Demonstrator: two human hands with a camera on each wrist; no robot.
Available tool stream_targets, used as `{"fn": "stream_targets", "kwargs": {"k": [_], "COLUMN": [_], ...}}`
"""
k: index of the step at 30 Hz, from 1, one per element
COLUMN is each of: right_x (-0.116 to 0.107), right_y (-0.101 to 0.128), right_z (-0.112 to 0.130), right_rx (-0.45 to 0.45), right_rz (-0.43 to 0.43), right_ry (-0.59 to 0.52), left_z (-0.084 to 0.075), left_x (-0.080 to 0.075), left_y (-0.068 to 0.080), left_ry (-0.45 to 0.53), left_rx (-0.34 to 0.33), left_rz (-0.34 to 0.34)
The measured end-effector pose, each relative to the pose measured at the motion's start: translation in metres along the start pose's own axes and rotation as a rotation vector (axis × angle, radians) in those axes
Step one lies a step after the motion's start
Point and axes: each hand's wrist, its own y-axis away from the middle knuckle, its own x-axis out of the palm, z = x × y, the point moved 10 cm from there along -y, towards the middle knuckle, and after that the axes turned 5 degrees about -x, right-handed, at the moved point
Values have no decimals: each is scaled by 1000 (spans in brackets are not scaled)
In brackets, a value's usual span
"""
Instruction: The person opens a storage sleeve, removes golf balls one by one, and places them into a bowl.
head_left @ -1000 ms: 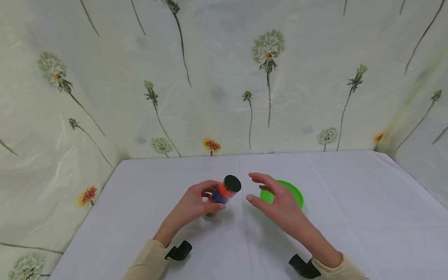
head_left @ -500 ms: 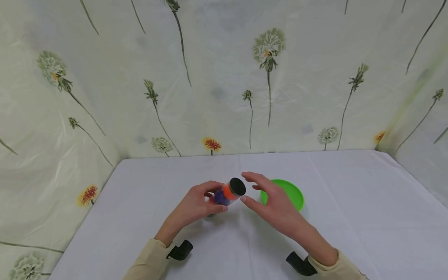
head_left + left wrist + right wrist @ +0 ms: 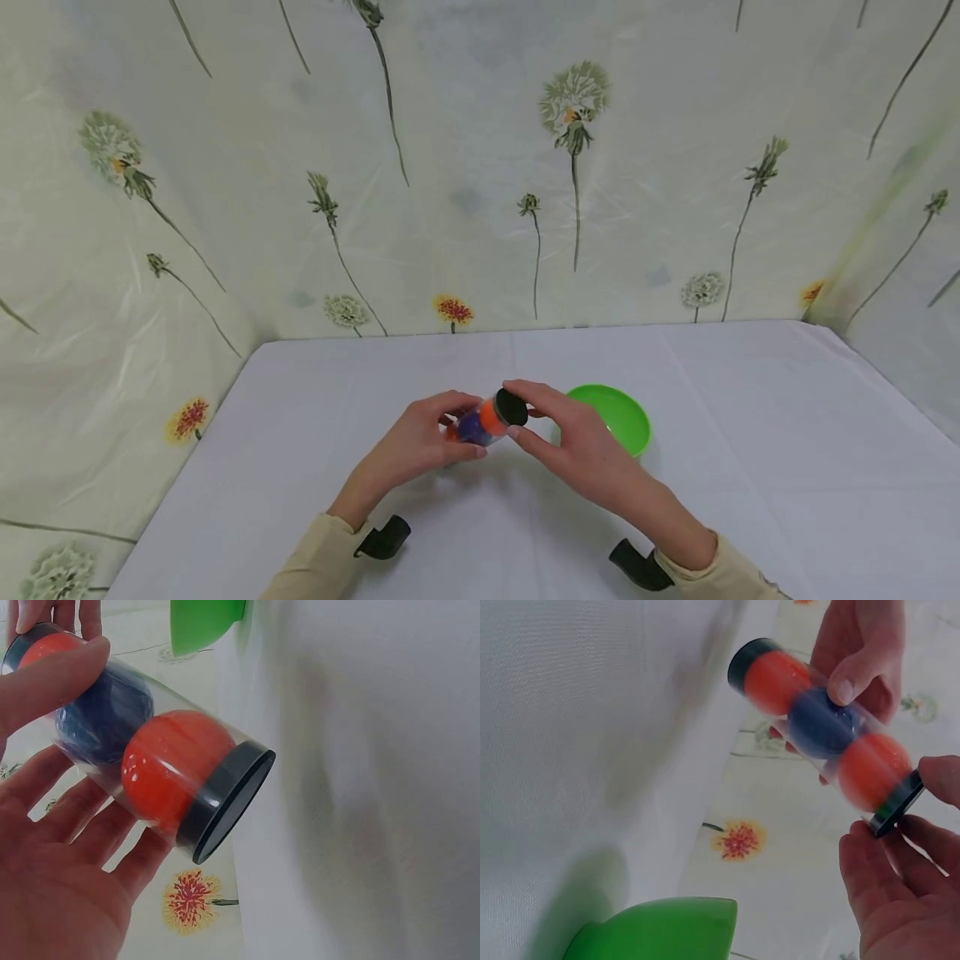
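Observation:
A clear plastic tube (image 3: 476,427) with a black cap at each end holds two orange balls and a dark blue one between them. My left hand (image 3: 420,440) grips the tube around its body, thumb on the near side, tilted above the white table. At its upper end the black lid (image 3: 513,407) is pinched between the thumb and fingers of my right hand (image 3: 592,446). In the right wrist view, that lid (image 3: 897,804) sits at the tube's end, and the opposite black cap (image 3: 748,664) points away from my right hand.
Behind my right hand a green bowl (image 3: 630,421) stands on the white tablecloth (image 3: 750,467). A curtain with dandelion print (image 3: 465,167) hangs along the back and sides of the table. Each wrist wears a black camera mount (image 3: 385,537).
My right hand has moved left and closed onto the tube's black lid. My left hand has tipped the tube further to the right, toward it. The bowl has stayed put.

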Motion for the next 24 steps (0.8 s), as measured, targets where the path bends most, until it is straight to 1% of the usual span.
{"fn": "stream_targets", "kwargs": {"k": [6, 12, 21, 24], "right_x": [-1, -4, -2, -1], "right_y": [0, 0, -1, -2], "right_z": [0, 0, 4, 4], "right_rx": [-11, 16, 25, 49], "right_rz": [15, 21, 19, 16], "right_ry": [50, 137, 177, 187], "left_z": [-3, -7, -12, -13], "left_x": [-2, -2, -3, -3], "left_y": [1, 2, 4, 4], "left_ry": [-32, -84, -126, -138], "left_rx": [4, 33, 39, 44], "left_rz": [3, 7, 19, 22]}}
